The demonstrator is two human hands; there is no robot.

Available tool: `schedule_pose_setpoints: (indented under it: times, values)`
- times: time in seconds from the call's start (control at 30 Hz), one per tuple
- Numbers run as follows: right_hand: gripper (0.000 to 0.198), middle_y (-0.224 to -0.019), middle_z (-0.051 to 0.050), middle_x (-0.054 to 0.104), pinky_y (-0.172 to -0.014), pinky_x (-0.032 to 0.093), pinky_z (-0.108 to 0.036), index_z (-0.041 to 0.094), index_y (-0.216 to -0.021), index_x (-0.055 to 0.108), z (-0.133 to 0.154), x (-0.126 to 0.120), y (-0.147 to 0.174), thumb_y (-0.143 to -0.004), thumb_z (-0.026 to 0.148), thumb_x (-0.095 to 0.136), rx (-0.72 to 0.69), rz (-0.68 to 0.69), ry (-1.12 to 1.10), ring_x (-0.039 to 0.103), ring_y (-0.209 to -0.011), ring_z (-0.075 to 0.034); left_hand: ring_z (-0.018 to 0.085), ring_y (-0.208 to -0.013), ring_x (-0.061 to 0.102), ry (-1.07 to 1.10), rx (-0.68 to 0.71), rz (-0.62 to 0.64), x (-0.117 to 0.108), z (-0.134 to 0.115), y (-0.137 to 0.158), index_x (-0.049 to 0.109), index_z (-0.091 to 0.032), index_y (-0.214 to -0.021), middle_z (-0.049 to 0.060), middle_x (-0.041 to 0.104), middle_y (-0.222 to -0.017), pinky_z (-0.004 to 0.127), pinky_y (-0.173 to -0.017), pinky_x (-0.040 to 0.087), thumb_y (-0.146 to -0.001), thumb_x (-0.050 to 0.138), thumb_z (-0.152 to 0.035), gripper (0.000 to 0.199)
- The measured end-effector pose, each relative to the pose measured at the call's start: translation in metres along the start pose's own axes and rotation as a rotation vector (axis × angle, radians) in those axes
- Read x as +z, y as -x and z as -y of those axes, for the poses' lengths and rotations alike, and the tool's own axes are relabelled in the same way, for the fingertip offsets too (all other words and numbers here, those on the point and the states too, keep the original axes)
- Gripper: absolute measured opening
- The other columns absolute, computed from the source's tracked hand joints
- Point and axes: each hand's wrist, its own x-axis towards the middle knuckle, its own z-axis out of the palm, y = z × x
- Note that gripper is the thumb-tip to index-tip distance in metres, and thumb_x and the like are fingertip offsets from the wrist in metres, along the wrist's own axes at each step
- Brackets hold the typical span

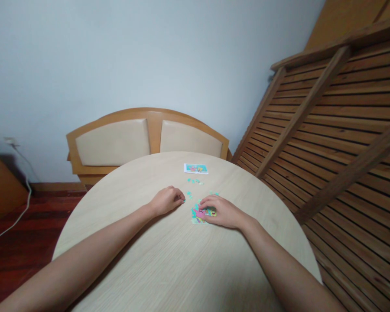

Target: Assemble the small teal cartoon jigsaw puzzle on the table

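Two bare hands at a partly assembled jigsaw puzzle (198,215) on a round wood-grain table (143,268).
The puzzle lies between the table's middle and its far edge; the right hand (223,211) arches over its right part, fingers and thumb apart, touching it. The left hand (167,200) is curled, fingertips close together with a bit of teal at them; whether they grip it, I cannot tell. Loose teal pieces (189,196) lie just beside those fingertips, a row of pieces (195,181) beyond, then a picture card (196,168) near the far edge.
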Motion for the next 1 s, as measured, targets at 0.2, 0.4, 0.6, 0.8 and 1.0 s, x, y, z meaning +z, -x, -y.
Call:
schedule_pose_setpoints:
  times: [0.2, 0.4, 0.6, 0.8, 1.0]
  values:
    - [0.023, -0.106, -0.007, 0.072, -0.094, 0.046, -0.035, 0.021, -0.103, 0.073, -0.003, 0.003, 0.001, -0.086, 0.036, 0.068, -0.002, -0.01, 0.012, 0.064, -0.102, -0.021, 0.016, -0.077, 0.063, 0.278, 0.078, 0.129, 0.005, 0.001, -0.002, 0.073, -0.016, -0.099, 0.004, 0.073, -0.089, 0.025, -0.073, 0.046, -0.084, 0.064, -0.024, 0.019]
    - [0.023, -0.106, -0.007, 0.072, -0.093, 0.046, -0.035, 0.021, -0.103, 0.073, -0.005, 0.004, 0.002, -0.085, 0.036, 0.07, 0.0, -0.014, 0.021, 0.064, -0.101, -0.021, 0.016, -0.077, 0.061, 0.437, 0.101, 0.198, 0.007, -0.004, 0.001, 0.072, -0.014, -0.099, 0.004, 0.071, -0.088, 0.024, -0.072, 0.045, -0.079, 0.07, -0.025, 0.023]
    - [0.022, -0.106, -0.007, 0.072, -0.093, 0.046, -0.035, 0.021, -0.103, 0.072, -0.005, 0.003, 0.001, -0.085, 0.035, 0.07, -0.008, -0.01, 0.022, 0.064, -0.101, -0.021, 0.015, -0.078, 0.059, 0.488, 0.113, 0.204, 0.004, -0.011, 0.003, 0.071, -0.015, -0.099, 0.004, 0.071, -0.09, 0.025, -0.073, 0.045, -0.078, 0.071, -0.023, 0.022]
    - [0.023, -0.106, -0.007, 0.071, -0.094, 0.046, -0.035, 0.022, -0.103, 0.072, -0.006, 0.003, 0.002, -0.085, 0.035, 0.069, -0.006, -0.005, 0.029, 0.064, -0.101, -0.021, 0.016, -0.08, 0.06, 0.496, 0.12, 0.209, 0.007, -0.011, 0.004, 0.07, -0.016, -0.1, 0.004, 0.071, -0.091, 0.026, -0.074, 0.046, -0.079, 0.072, -0.026, 0.024]
    - [0.022, -0.106, -0.007, 0.071, -0.094, 0.047, -0.036, 0.022, -0.103, 0.072, -0.006, 0.004, 0.002, -0.085, 0.035, 0.069, -0.004, -0.002, 0.026, 0.064, -0.101, -0.021, 0.017, -0.082, 0.059, 0.382, 0.221, 0.221, -0.001, -0.013, 0.004, 0.071, -0.017, -0.105, 0.006, 0.07, -0.094, 0.026, -0.074, 0.045, -0.083, 0.071, -0.034, 0.029]
